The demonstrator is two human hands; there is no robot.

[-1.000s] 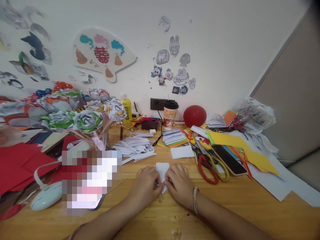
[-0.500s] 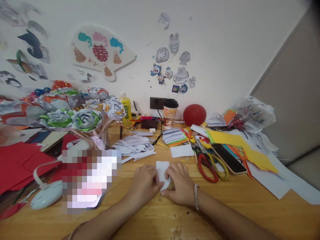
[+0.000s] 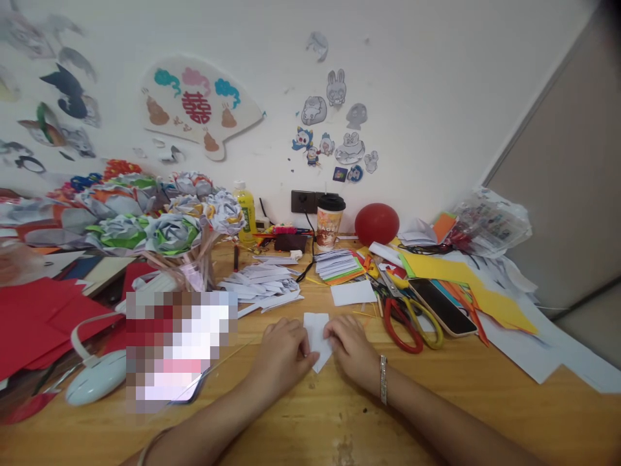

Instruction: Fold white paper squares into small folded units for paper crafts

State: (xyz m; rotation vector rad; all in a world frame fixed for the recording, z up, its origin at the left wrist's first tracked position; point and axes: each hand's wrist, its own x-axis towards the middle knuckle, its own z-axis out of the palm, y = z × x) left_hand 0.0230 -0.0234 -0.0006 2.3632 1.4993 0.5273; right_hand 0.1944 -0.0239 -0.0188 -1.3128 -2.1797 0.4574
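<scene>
A small piece of white paper point(image 3: 317, 336), folded to a point at its near end, lies on the wooden table between my hands. My left hand point(image 3: 285, 349) grips its left side, the thumb pressed on the paper near the point and the fingers curled. At the right edge, my right hand point(image 3: 353, 346) has its fingers curled and pinches the paper. Just beyond it lies a flat white paper rectangle point(image 3: 353, 293). Scissors with red and yellow handles point(image 3: 405, 325) rest to the right of my right hand.
Folded white paper strips point(image 3: 262, 283) and a paper stack point(image 3: 338, 265) lie behind. A lidded cup point(image 3: 330, 223), a red balloon point(image 3: 377, 224) and a yellow bottle point(image 3: 245, 210) stand by the wall. Paper flowers point(image 3: 174, 233) are left; a dark phone point(image 3: 444, 306) is right.
My right thumb has moved off the paper's near end, and the right hand has shifted slightly right. The paper's pointed near end now shows. My left hand stays in place.
</scene>
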